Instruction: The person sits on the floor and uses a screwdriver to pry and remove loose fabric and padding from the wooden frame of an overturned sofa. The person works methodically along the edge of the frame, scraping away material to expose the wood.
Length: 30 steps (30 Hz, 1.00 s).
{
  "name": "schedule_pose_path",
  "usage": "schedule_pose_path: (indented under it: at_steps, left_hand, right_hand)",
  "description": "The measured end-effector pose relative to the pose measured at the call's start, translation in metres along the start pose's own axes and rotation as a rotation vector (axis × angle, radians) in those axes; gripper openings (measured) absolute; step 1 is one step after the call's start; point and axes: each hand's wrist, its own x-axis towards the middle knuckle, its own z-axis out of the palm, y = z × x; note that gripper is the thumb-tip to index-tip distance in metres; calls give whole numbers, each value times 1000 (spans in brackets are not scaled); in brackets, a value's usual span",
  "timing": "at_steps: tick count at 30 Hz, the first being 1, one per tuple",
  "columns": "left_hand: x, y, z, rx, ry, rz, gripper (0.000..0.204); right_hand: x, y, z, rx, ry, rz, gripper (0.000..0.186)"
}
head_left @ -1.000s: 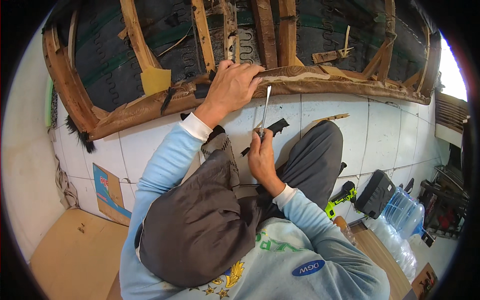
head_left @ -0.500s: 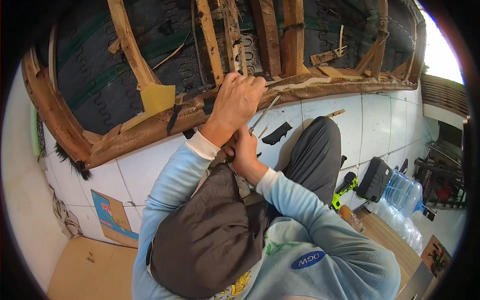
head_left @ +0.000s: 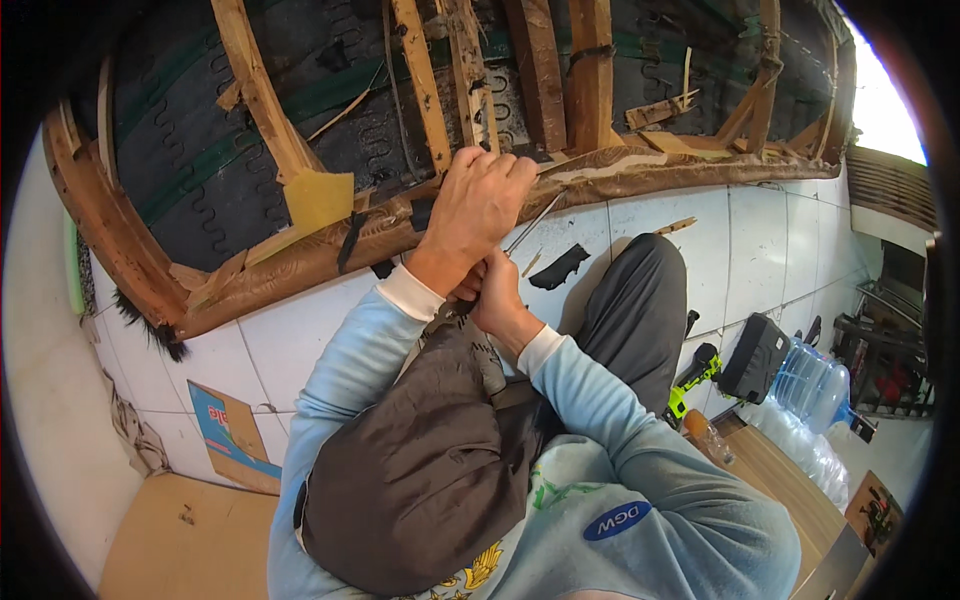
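One curled left grip (head_left: 475, 208) clasps the patterned, brown-covered rail (head_left: 290, 272), the right grip (head_left: 498, 297) a slim metal-shafted tool (head_left: 532, 224)

"What are you wearing?"
"A pale blue top (head_left: 690, 500); my long sleeves (head_left: 360, 345) end in white cuffs (head_left: 410, 292)."
"Any markings?"
"A dark blue oval (head_left: 617, 521) with white lettering, some green print (head_left: 545, 492) and a yellow emblem (head_left: 483, 566)."
"And below?"
"My loose trousers (head_left: 635, 310) are dark grey."

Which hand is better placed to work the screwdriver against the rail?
Probably your right: the right hand holds the screwdriver, its shaft angled toward the rail, while the left hand rests on that rail.
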Motion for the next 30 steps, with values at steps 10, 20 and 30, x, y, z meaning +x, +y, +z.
schedule_pose_path:
  at_steps: [10,20,30]
  left_hand:
    - [7,11,-7,-37,48,-69,18]
    - [17,22,1,-11,66,-137,23]
    - [15,21,1,53,74,-100,18]
  right_hand:
    - [9,4,-33,-169,124,-148,51]
    - [0,7,-30,-248,269,-260,53]
    - [-17,-31,-73,0,-710,341,61]
